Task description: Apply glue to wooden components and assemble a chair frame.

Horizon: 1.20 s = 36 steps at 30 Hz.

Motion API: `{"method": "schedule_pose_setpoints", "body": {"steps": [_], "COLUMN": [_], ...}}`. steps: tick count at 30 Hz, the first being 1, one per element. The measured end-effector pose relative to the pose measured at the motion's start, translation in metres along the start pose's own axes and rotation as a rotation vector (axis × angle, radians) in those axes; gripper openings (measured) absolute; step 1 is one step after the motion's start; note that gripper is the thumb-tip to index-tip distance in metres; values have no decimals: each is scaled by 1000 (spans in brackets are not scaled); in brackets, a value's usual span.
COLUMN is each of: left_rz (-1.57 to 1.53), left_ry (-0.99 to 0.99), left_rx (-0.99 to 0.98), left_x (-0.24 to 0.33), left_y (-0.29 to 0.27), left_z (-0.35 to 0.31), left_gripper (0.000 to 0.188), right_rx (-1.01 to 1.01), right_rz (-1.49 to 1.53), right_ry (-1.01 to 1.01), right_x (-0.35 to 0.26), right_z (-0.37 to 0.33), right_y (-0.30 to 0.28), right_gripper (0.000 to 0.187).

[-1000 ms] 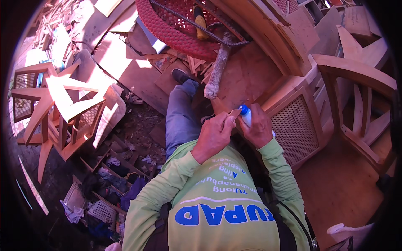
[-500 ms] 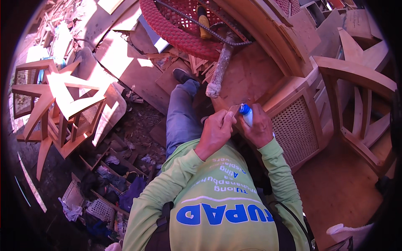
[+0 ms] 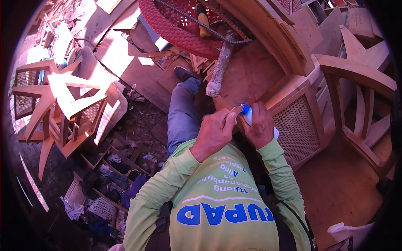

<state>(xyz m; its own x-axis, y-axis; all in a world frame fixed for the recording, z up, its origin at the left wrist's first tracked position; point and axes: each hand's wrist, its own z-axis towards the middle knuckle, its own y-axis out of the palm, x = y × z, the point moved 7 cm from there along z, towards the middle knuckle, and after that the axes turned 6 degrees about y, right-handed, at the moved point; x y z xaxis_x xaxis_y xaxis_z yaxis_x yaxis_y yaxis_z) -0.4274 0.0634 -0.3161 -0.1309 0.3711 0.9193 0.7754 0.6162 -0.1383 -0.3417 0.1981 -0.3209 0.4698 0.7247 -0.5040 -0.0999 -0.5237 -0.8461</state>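
Observation:
In front of my chest, my left hand (image 3: 215,130) pinches a small thin sliver of wood (image 3: 237,109) between thumb and fingers. My right hand (image 3: 258,129) is wrapped round a small white bottle (image 3: 248,118) with a blue top, tilted up toward the left. The sliver's tip meets or nearly meets the bottle's blue top. Just beyond my hands lies a mallet-like tool (image 3: 220,67) with a rough, pale wrapped handle. Right of my right hand stands a wooden panel with woven cane mesh (image 3: 296,129).
A red woven basket-like seat (image 3: 176,31) holds a yellow-and-black handled tool (image 3: 203,23). Wooden chair frames stand at left (image 3: 63,100) and right (image 3: 360,75). Boards and wood scraps cover the ground. A divided wooden box (image 3: 100,190) of cloths and oddments sits at lower left.
My left hand has shifted slightly, bringing the wood sliver closer to the bottle's blue top. The bottle stays in my right hand, almost unmoved.

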Motion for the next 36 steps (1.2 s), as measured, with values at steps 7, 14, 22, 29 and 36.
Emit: {"method": "schedule_pose_setpoints", "body": {"steps": [7, 14, 22, 29, 36], "left_rz": [134, -66, -55, -103, -67], "left_ry": [-11, -41, -17, -86, -58], "left_rx": [-5, 45, 80, 63, 52], "left_x": [-15, -20, -33, -18, -27], "left_y": [2, 9, 11, 1, 8], "left_z": [1, -6, -6, -20, -19], "left_gripper": [33, 35, 37, 35, 37], "right_rx": [32, 26, 13, 24, 40], "right_rz": [-26, -70, -107, -32, -98], "right_ry": [5, 23, 37, 3, 10], "right_x": [-3, -6, -8, -2, -4], "right_z": [0, -2, -7, -14, -10], "right_y": [-3, 0, 0, 3, 5], "right_gripper": [36, 34, 41, 49, 44]}}
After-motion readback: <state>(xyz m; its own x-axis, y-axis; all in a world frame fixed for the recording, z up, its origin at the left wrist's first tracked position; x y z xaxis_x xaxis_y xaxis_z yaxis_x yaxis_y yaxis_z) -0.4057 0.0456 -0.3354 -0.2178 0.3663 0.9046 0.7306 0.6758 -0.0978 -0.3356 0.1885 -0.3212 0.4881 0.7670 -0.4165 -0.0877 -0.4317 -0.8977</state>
